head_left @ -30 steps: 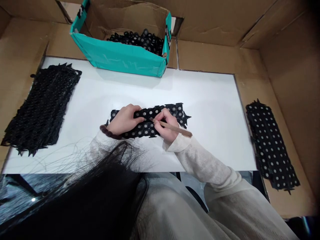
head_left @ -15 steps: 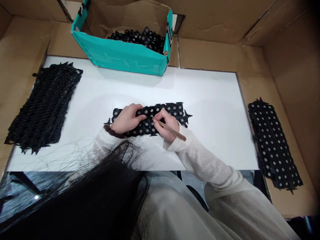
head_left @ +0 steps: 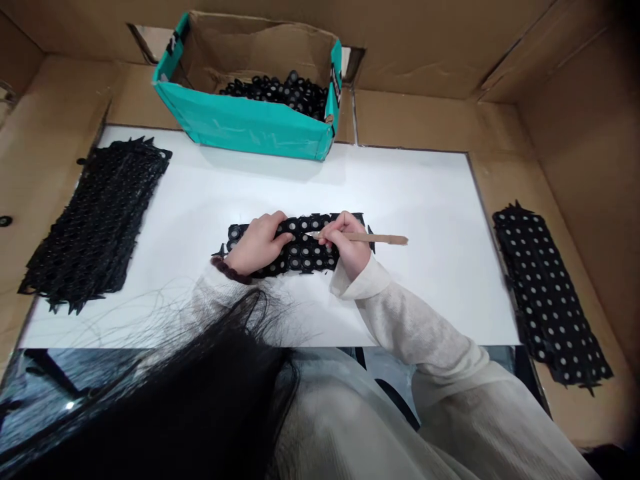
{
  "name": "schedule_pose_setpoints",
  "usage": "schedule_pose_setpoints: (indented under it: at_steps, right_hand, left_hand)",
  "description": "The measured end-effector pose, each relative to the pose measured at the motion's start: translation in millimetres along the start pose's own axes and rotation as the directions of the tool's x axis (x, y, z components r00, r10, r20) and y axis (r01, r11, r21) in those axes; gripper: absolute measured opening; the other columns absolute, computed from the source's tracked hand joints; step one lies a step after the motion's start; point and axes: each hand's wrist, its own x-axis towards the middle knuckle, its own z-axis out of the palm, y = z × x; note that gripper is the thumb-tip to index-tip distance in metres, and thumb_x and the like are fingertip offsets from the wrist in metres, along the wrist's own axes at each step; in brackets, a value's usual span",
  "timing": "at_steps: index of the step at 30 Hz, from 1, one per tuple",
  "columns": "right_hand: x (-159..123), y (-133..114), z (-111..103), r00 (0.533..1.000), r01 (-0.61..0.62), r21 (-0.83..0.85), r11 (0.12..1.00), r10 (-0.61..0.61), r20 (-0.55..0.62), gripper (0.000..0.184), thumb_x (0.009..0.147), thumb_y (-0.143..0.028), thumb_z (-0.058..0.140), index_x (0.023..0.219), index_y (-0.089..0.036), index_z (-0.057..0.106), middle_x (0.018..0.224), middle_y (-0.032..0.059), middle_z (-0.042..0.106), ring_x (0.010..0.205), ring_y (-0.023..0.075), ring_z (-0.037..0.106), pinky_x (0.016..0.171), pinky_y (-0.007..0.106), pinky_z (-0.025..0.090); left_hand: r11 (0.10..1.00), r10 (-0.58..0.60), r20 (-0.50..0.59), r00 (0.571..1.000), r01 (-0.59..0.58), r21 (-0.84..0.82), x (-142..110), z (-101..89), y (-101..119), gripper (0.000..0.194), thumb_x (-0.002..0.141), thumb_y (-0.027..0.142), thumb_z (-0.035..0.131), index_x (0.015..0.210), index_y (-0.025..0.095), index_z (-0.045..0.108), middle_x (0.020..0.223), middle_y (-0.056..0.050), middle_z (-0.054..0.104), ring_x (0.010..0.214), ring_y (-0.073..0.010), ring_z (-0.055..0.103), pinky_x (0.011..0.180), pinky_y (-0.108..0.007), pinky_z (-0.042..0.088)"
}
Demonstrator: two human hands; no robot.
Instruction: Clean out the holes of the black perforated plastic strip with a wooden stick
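A black panel [head_left: 307, 252] covered in rows of round cups with pale grey centres lies on the white board. My left hand [head_left: 256, 243] grips its left part, the thumb pressing on top and the fingers bent over the far edge. Pinched in my right hand [head_left: 352, 248] is a thin wooden-handled tool [head_left: 387, 239]. Its pale pointed tip sits over the middle of the panel, close to my left thumb; whether the tip touches a cup I cannot tell. The right hand covers some cups, and a spiky end of the panel shows beyond it.
A teal cardboard box [head_left: 245, 127] with small black round pieces [head_left: 280, 93] stands behind. Stacked black panels [head_left: 97, 220] without pale dots lie left; dotted panels [head_left: 553, 293] lie right. Cardboard walls [head_left: 425, 47] surround the white board [head_left: 425, 200]. Dark hair hangs in front.
My right hand has turned, so the tool's handle now points right rather than down toward me. Its tip has shifted slightly right. The left hand keeps its place on the panel; the view has tilted slightly.
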Motion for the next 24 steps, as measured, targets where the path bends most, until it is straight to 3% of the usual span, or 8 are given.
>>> schedule_pose_setpoints:
  at_steps: [7,10,13,18,24]
  right_hand:
    - [-7.1,0.4,-1.6,0.972,0.151,-0.294,0.944,-0.087,0.218,0.016,0.070,-0.014,0.053,0.067,-0.021,0.039,0.065,-0.0037,0.051,0.061,0.0108,0.048,0.058,0.027,0.038]
    - [-8.6,0.2,-1.3,0.963,0.170,-0.337,0.926,-0.085,0.255,0.016,0.071,-0.015,0.053,0.068,-0.021,0.039,0.068,-0.0033,0.052,0.062,0.0109,0.049,0.058,0.027,0.038]
    - [-8.9,0.4,-1.6,0.957,0.184,-0.353,0.918,-0.086,0.276,0.015,0.070,-0.014,0.051,0.068,-0.021,0.038,0.068,-0.0034,0.052,0.062,0.0108,0.050,0.058,0.026,0.037]
    - [-9.2,0.7,-1.7,0.954,0.195,-0.360,0.912,-0.091,0.285,0.016,0.070,-0.014,0.051,0.068,-0.022,0.036,0.066,-0.0037,0.052,0.061,0.0108,0.050,0.057,0.026,0.038]
    - [-8.4,-4.1,1.5,0.965,0.177,-0.387,0.905,-0.083,0.249,0.016,0.073,-0.018,0.052,0.069,-0.022,0.037,0.071,-0.0023,0.056,0.064,0.0111,0.053,0.060,0.026,0.040]
  left_hand:
    - [0.996,0.025,0.031,0.999,-0.028,0.088,-3.6,-5.8,-3.2,0.028,0.086,0.039,0.046,0.098,0.015,0.053,0.087,-0.008,0.058,0.088,-0.0240,0.054,0.079,-0.036,0.042]
    - [0.994,0.042,0.119,0.992,-0.053,0.091,-5.3,-12.5,-3.6,0.043,0.077,0.052,0.058,0.097,0.014,0.054,0.088,-0.009,0.059,0.087,-0.0247,0.055,0.075,-0.034,0.042]
    - [0.986,0.077,0.210,0.975,-0.106,0.131,-5.8,-16.8,-2.4,0.038,0.073,0.050,0.063,0.085,0.014,0.055,0.083,-0.008,0.060,0.087,-0.0257,0.055,0.075,-0.034,0.041]
    - [0.966,0.125,0.118,0.985,-0.149,0.212,-6.8,-16.5,0.5,0.018,0.082,0.034,0.054,0.081,0.015,0.054,0.083,-0.008,0.061,0.092,-0.0271,0.055,0.080,-0.037,0.039]
    - [0.975,0.004,0.117,0.993,-0.029,0.219,-8.1,-15.8,6.1,0.019,0.088,0.031,0.041,0.086,0.015,0.052,0.064,-0.005,0.057,0.064,-0.0213,0.056,0.057,-0.030,0.034]
